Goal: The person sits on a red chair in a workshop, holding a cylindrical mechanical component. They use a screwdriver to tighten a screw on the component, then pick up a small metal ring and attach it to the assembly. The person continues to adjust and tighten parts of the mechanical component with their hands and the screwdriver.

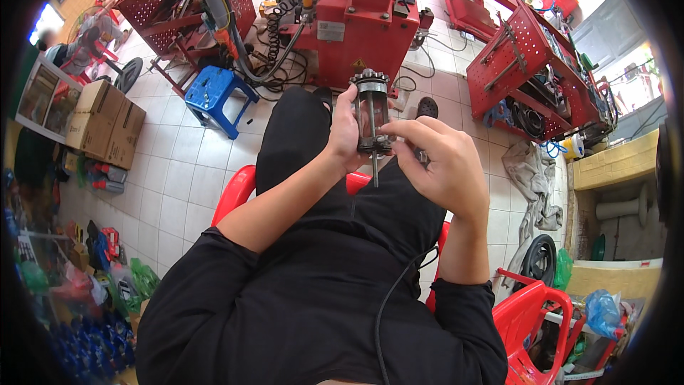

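Upright above my lap is a cylindrical metal part (372, 88), dark, with a toothed ring and a silver band at its top. Long rods run down its side, and a thin shaft sticks out below its lower ring. My left hand (345, 134) is wrapped round it from the left. Against its lower right side, my right hand (447, 160) has thumb and index finger brought together on the part, the other fingers curled. What lies exactly between those two fingertips is too small to make out.
Ahead stands a red machine (367, 46) with hoses and cables. A blue stool (217, 96) and cardboard boxes (107, 122) are on the left. To the right are a red perforated tool cart (516, 64), a grey cloth (533, 185) and a red chair (531, 321). Another person sits far left.
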`<state>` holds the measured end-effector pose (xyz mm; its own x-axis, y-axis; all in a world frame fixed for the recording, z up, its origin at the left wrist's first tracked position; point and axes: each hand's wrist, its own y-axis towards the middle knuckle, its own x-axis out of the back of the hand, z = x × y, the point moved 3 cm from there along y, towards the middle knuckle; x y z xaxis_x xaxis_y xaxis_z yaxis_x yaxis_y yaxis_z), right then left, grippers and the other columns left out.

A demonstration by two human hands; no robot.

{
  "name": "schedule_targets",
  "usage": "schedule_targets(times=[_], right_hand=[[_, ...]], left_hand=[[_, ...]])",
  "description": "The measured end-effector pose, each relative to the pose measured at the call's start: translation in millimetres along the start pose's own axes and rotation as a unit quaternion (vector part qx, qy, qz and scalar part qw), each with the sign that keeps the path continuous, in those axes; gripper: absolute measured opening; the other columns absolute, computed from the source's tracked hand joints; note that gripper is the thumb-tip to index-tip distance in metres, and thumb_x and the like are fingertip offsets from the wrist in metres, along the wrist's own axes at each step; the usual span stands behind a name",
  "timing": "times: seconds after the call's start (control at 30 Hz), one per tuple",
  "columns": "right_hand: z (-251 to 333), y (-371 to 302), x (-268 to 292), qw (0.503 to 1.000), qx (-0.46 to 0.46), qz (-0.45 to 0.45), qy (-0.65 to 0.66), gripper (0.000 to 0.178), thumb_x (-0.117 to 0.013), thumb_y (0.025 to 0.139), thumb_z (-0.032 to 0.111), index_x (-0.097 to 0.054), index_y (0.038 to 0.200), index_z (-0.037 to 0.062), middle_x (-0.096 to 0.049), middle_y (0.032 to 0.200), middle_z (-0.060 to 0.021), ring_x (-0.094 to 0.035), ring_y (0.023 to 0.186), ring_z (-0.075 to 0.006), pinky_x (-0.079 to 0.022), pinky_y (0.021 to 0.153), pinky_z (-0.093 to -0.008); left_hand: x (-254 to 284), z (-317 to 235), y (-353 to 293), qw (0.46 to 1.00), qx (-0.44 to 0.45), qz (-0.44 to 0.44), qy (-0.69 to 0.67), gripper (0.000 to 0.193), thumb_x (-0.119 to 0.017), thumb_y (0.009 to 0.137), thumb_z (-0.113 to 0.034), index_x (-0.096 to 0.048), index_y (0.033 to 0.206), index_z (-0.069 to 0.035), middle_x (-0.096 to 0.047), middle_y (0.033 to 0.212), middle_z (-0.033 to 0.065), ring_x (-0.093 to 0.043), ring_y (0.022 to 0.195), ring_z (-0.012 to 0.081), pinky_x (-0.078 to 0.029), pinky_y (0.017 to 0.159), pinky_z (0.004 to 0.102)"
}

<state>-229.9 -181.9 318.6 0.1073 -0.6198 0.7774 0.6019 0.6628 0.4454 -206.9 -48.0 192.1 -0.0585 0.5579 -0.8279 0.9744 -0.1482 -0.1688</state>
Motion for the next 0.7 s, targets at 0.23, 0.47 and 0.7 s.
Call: schedule_targets(times=[0.23,0.47,0.7], right_hand=[[5.9,3.0,2.5,1.0,-0.019,-0.002,-0.025,0.013,-0.068,0.08,0.017,-0.063,0.089,0.0085,-0.063,0.072,-0.0078,-0.061,0.056,-0.0261,-0.046,0.051,-0.0345],[-0.3,-1.8,-2.3,0.999,-0.01,0.005,-0.032,0.018,-0.07,0.078,0.021,-0.063,0.089,0.0088,-0.063,0.07,-0.007,-0.061,0.054,-0.0255,-0.045,0.05,-0.0349],[6.9,0.9,4.6,0.999,-0.005,0.007,-0.043,0.015,-0.069,0.08,0.02,-0.063,0.087,0.0092,-0.062,0.069,-0.0067,-0.06,0.055,-0.0257,-0.045,0.05,-0.035]], left_hand=[[4.1,2.6,0.8,1.0,0.007,0.016,0.012,0.067,-0.026,0.093,-0.062,-0.054,0.109,-0.003,-0.063,0.087,0.0123,-0.063,0.074,0.0255,-0.052,0.068,0.0408],[-0.9,1.8,-0.3,1.0,0.002,-0.013,0.026,0.069,-0.025,0.093,-0.062,-0.054,0.109,-0.002,-0.063,0.086,0.0121,-0.063,0.07,0.0251,-0.052,0.065,0.0392],[2.7,3.4,1.0,1.0,0.007,-0.018,0.02,0.068,-0.025,0.093,-0.062,-0.055,0.109,-0.002,-0.063,0.087,0.0129,-0.063,0.07,0.0254,-0.052,0.066,0.0396]])
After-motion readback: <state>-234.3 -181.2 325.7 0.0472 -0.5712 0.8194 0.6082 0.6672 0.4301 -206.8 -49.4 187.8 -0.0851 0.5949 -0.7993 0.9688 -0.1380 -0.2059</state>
